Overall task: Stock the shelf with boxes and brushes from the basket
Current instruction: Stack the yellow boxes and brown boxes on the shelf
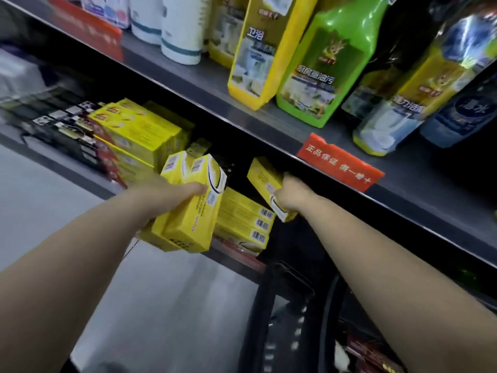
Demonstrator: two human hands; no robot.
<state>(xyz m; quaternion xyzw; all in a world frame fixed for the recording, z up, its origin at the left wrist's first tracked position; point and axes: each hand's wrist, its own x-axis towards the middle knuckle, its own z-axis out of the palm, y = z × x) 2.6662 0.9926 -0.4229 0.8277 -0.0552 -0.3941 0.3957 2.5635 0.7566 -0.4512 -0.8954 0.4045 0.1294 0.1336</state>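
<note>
My left hand (172, 193) grips a bundle of long yellow boxes (192, 208), tilted, just in front of the lower shelf (242, 261). My right hand (291, 193) holds a single yellow box (265, 179) under the upper shelf's edge, above a low stack of yellow boxes (244, 219) lying on the lower shelf. A taller stack of yellow boxes (139, 133) stands further left on that shelf. The black basket (258, 319) sits below, between my arms, with its contents mostly hidden.
The upper shelf (269, 125) carries yellow (258, 49), green (322, 65) and dark cleaner bottles and white ones (183, 30). A red price tag (340, 162) hangs on its edge. Dark packaged items (61, 125) fill the lower shelf's left end. Grey floor (161, 305) lies below.
</note>
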